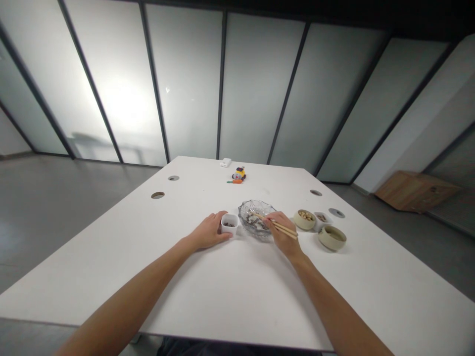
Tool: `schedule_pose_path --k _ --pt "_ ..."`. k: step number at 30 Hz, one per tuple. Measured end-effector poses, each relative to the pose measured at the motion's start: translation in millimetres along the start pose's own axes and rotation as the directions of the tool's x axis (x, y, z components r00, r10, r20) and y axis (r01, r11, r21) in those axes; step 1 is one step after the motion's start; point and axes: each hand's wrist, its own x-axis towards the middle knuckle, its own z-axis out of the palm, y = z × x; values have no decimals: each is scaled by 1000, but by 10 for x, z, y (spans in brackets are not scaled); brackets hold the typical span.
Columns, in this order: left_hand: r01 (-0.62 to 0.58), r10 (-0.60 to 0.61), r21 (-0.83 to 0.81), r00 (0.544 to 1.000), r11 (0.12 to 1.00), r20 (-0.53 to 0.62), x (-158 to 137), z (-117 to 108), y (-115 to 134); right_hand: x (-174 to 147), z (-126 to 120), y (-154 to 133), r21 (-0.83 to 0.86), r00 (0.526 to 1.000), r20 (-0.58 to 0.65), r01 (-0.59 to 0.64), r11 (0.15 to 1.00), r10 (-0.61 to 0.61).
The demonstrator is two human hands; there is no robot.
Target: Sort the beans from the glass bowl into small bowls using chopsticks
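Note:
My left hand (211, 231) is wrapped round the left side of a small white square cup (229, 219), which stands on the table with some dark bits at its bottom. Just right of the cup is a clear glass bowl (245, 228) with a scalloped rim, holding dark, seed-like pieces. My right hand (284, 235) grips a pair of wooden chopsticks (285, 229) over the bowl's right rim. Their tips reach down among the dark pieces; whether they pinch one is too small to tell.
Right of the glass bowl stand a pale green bowl of nut-like pieces (306, 219), a small white dish (322, 220) and another pale green bowl (332, 238). Farther back on the white table (230, 291) are a yellow toy vehicle (240, 172), an orange carrot-shaped item (235, 182) and a white object (225, 162).

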Motion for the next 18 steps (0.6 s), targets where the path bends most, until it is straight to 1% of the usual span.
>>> schedule_pose_path --k 2,4,6,9,11,14,16,18 --pt "-3 3 -6 1000 1000 -7 -2 2 6 11 -27 -55 -7 997 -71 -25 1000 25" --pt "-13 13 -12 1000 1000 -14 -4 -1 20 15 -45 -133 24 991 -115 -58 998 61" --pt "-22 22 -17 1000 1000 -12 -7 -9 42 16 -47 -213 85 990 -112 -77 993 86" --pt "-18 17 -21 1000 1000 -10 -9 -22 72 18 -37 -270 131 994 -68 -72 989 81" --pt "-10 10 -20 1000 1000 -7 -9 -25 76 27 -44 -242 94 994 -82 -62 994 70" --pt "-5 5 -10 1000 1000 4 -7 -18 54 50 -98 -115 -27 992 -129 -15 1000 12" --pt "-9 9 -14 1000 1000 4 -6 -12 35 67 -152 -15 -105 992 -122 24 994 -36" --pt "-15 15 -23 1000 1000 1 -8 -9 24 81 -211 66 -160 991 -119 38 986 -58"
